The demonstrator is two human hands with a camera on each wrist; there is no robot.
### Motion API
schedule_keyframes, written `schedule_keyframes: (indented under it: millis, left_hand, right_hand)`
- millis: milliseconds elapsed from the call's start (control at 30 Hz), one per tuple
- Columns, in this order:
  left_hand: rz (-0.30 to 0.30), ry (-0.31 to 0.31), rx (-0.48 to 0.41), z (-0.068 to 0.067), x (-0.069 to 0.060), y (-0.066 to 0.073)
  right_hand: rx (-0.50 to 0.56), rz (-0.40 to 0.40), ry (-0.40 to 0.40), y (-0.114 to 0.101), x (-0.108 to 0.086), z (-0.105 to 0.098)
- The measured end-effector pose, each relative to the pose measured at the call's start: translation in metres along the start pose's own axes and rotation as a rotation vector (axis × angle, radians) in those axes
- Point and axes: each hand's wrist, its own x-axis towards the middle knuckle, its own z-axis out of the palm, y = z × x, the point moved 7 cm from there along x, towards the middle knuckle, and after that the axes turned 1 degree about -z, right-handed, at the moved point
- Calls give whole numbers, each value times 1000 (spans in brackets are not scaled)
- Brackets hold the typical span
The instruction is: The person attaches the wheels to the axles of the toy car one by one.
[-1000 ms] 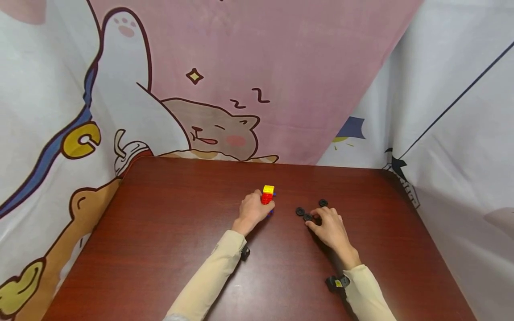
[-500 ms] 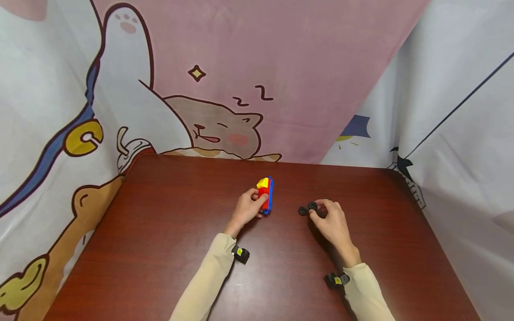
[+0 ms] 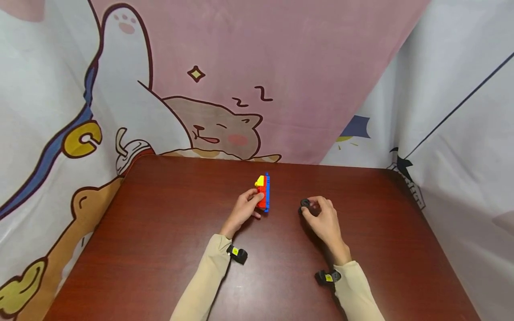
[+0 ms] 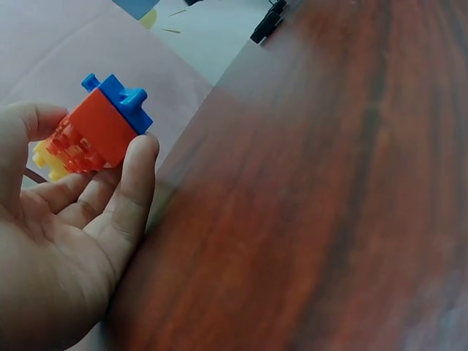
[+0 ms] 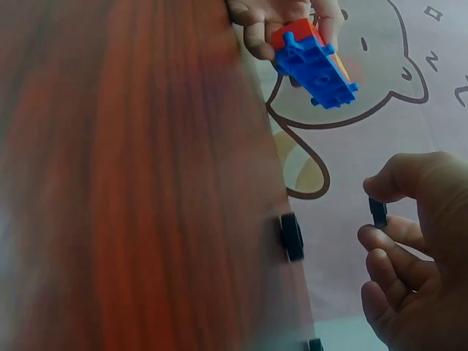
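A toy car (image 3: 263, 196) built of red, yellow and blue bricks is tilted on its side, its blue base facing right. My left hand (image 3: 242, 208) grips it by the red part, thumb on the near side. The studded red block (image 4: 102, 131) shows between the fingers in the left wrist view, and the blue underside with its axle pegs (image 5: 322, 73) in the right wrist view. My right hand (image 3: 324, 220) pinches a small black wheel (image 5: 377, 212) between thumb and fingers. Just below lies a second black wheel (image 5: 292, 237) on the table, partly covered in the head view.
Another black wheel (image 5: 315, 344) is cut off at the bottom of the right wrist view. The brown wooden table (image 3: 168, 249) reaches back to a printed cloth (image 3: 313, 80) behind it. Both wrists wear black camera straps (image 3: 238, 255).
My left hand has turned the toy car onto its side and shifted slightly left. The right hand has picked up a black wheel and moved left with it.
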Motion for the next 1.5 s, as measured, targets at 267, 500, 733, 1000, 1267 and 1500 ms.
schedule_keyframes:
  millis: [267, 500, 733, 1000, 1267, 1500]
  left_hand:
    - [-7, -19, -36, 2, -1, 0]
    - [-6, -24, -45, 0, 1, -3]
    - [7, -38, -78, 0, 4, -4]
    - [20, -41, -89, 0, 3, -4]
    - [-2, -55, -90, -1, 3, -5]
    - [10, -55, -83, -4, 3, -5]
  right_hand:
    - [40, -38, -3, -12, 6, 15]
    - [73, -56, -14, -23, 8, 26]
    - [108, -127, -52, -37, 10, 38]
    - [109, -147, -62, -46, 9, 44]
    - [127, -186, -60, -54, 10, 50]
    - [124, -175, -94, -60, 9, 56]
